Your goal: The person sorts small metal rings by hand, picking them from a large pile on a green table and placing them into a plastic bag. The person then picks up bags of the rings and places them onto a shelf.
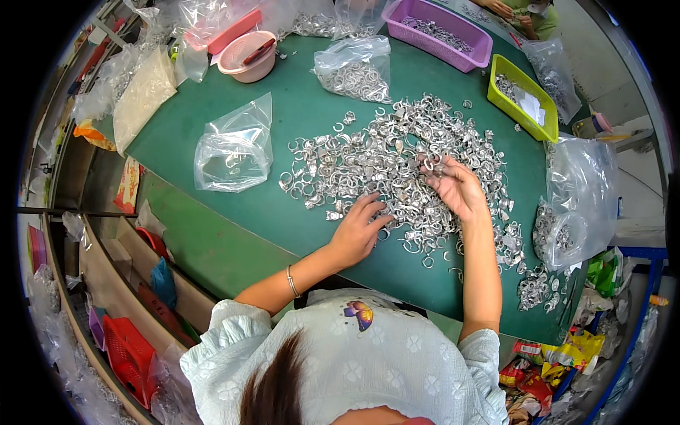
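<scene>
A wide heap of silver-coloured metal rings (pixel 397 142) lies spread over the green table. My right hand (pixel 459 190) is over the right part of the heap, palm partly turned up, with a silver ring (pixel 428 163) pinched at the fingertips. Whether more pieces lie in those fingers, I cannot tell. At the heap's near left edge my left hand (pixel 358 230) rests with loosely bent fingers apart, touching loose rings and gripping none that I can see. A bangle circles the left wrist.
An empty-looking clear bag (pixel 234 145) lies left of the heap. Behind stand a filled bag (pixel 354 69), a pink bowl (pixel 247 57), a purple basket (pixel 438 34) and a green basket (pixel 523 99). Another bag (pixel 577 205) sits right. Another person's hands (pixel 506 10) show at the far edge.
</scene>
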The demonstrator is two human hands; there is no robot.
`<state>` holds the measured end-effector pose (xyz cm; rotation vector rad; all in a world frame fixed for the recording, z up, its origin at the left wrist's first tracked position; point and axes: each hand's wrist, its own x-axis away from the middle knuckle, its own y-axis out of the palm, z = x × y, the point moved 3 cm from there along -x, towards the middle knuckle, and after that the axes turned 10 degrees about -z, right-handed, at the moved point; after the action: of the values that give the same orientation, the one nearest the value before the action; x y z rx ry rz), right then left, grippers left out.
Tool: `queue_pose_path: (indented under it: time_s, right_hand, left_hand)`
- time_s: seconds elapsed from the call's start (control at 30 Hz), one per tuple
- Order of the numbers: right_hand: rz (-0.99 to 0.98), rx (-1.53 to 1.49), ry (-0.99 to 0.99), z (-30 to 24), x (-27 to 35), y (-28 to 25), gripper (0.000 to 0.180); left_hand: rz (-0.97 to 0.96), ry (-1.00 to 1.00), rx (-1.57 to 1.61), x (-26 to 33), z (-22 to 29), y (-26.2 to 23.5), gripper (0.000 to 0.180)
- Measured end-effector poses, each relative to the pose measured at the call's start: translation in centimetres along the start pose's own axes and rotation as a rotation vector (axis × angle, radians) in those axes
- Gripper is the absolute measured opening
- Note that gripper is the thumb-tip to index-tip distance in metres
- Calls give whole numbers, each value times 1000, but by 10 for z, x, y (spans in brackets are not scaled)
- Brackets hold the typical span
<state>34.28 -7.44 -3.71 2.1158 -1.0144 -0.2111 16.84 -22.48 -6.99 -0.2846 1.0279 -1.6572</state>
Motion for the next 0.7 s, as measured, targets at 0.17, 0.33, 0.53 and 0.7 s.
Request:
queue_pose_path:
  time_s: [0.17,0.33,0.53,0.7]
  right_hand:
    - [37,174,-55,1,11,3,14]
    - [299,1385,-110,-14,20,4,18]
    - [242,739,-221,-6,-1,45,25]
    - [108,811,-49,22,-52,40,19]
  left_hand:
    - [2,3,13,1,-1,0,44]
    - [2,2,22,0,-1,0,43]
    - [25,-15,19,3,-3,1,42]
    - [41,-12,41,1,-2,-1,41]
